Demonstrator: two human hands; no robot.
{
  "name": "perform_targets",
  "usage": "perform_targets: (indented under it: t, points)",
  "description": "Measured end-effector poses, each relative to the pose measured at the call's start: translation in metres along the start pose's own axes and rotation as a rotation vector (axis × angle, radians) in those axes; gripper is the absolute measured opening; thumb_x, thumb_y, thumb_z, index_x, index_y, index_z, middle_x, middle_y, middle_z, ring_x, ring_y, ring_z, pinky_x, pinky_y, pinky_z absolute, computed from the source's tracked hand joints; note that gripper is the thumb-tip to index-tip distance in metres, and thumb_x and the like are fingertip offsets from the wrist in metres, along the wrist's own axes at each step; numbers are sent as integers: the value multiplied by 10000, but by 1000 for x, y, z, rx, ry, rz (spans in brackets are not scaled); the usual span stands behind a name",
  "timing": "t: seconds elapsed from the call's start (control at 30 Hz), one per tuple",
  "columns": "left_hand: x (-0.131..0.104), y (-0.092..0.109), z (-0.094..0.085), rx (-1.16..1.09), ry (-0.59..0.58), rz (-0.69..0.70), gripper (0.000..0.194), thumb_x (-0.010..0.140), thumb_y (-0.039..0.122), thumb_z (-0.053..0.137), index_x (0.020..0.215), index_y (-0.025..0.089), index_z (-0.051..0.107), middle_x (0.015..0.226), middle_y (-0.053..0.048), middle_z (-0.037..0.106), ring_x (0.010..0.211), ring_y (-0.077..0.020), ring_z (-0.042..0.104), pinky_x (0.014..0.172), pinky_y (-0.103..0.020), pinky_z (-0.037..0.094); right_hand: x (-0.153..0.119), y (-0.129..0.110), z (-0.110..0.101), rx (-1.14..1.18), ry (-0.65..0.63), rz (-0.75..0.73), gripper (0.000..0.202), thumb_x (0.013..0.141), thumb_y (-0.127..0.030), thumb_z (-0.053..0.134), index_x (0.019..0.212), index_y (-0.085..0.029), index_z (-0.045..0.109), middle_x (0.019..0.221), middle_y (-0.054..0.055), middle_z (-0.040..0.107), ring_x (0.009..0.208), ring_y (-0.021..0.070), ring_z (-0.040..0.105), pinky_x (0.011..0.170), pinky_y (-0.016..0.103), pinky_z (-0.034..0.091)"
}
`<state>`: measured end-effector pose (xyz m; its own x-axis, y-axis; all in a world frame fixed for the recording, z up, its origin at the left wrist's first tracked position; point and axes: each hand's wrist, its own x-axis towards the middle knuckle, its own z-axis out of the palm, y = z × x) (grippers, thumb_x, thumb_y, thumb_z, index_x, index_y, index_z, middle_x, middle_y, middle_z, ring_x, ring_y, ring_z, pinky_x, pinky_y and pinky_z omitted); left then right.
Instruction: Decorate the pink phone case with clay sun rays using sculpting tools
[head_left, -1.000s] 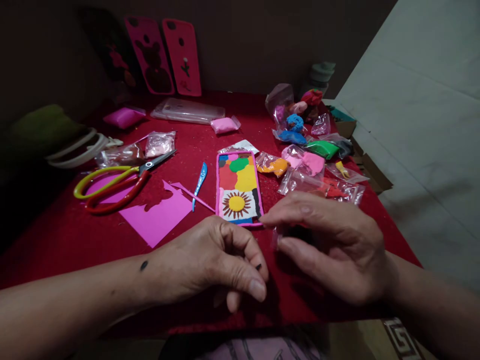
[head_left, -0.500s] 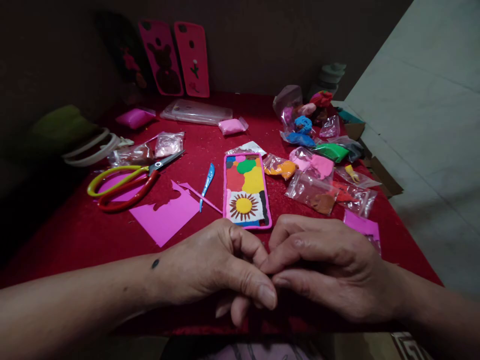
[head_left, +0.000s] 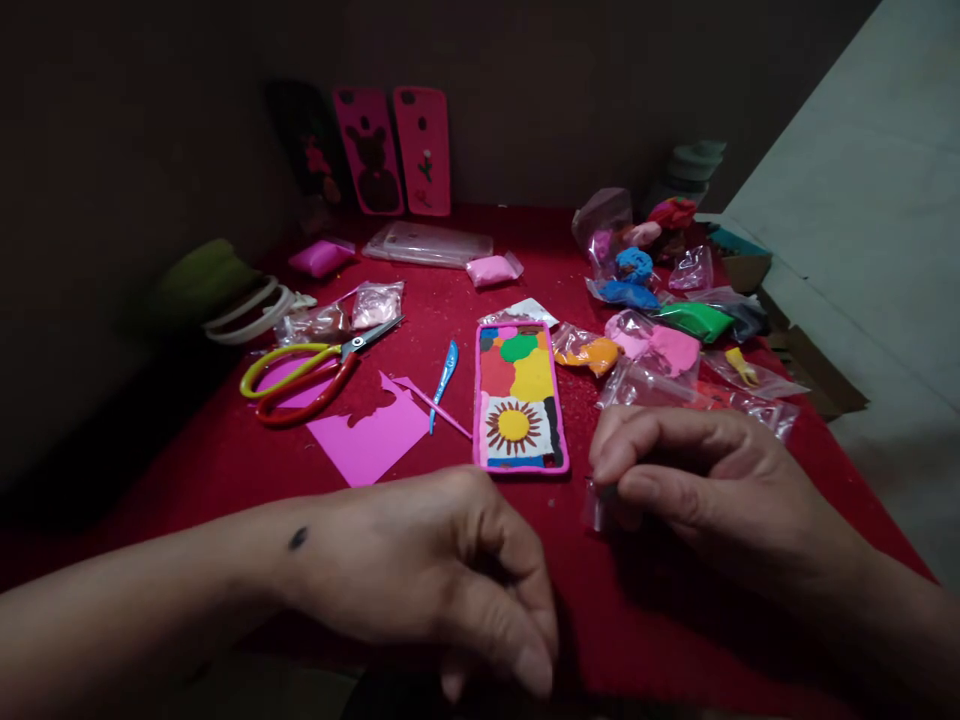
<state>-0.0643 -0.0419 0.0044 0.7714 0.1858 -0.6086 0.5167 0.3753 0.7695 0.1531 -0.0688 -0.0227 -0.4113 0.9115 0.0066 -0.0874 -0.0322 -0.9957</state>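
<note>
My left hand (head_left: 450, 570) hovers over the near edge of the red cloth, fingers curled down and thumb against them; anything inside is hidden. To its right, my right hand (head_left: 697, 490) pinches a small clear plastic bag (head_left: 595, 510), with something dark at the fingertips. Beyond the hands lies a pink-rimmed phone case (head_left: 517, 375) covered in coloured clay patches, with a yellow sun on white near its lower end. Left of it are a blue modelling knife (head_left: 444, 385), a thin pink strip (head_left: 442, 412) and a cut pink sheet (head_left: 367, 440).
Scissors (head_left: 315, 378) with yellow and red handles lie at left. Several bags of clay, including orange (head_left: 589, 352) and green (head_left: 697, 320), crowd the right side. Decorated phone cases (head_left: 422, 150) lean on the back wall, behind clear cases (head_left: 427, 243).
My hands, touching before, have moved apart. The right one has gone up and right, and a small plastic bag now shows at its fingers. The view has shifted slightly.
</note>
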Motion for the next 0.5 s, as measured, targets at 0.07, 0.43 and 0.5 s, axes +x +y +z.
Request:
perform_targets:
  t: [0.07,0.43,0.5]
  points:
    - [-14,1,-10,380,319,190,151,842,274,593,849,185,714,801,-28,693,710,-127,606,629,-174,456,3,3,-2,103,25,53,44,808,-247,687,798,-207,703,650,-1,570,522,83,514,459,186,422]
    - [-15,-11,-83,1070,1199,83,250,804,362,541,830,193,724,762,-48,712,652,-163,582,637,-275,370,5,5,-6,212,15,196,86,759,-298,740,764,-216,717,601,-6,566,527,76,517,488,180,397]
    - [-5,-5,-88,1045,1152,-14,256,752,401,586,783,188,724,666,-36,686,581,-159,555,569,-272,337,5,6,-7,202,8,189,85,765,-301,733,773,-219,715,621,-5,572,537,80,517,506,195,408]
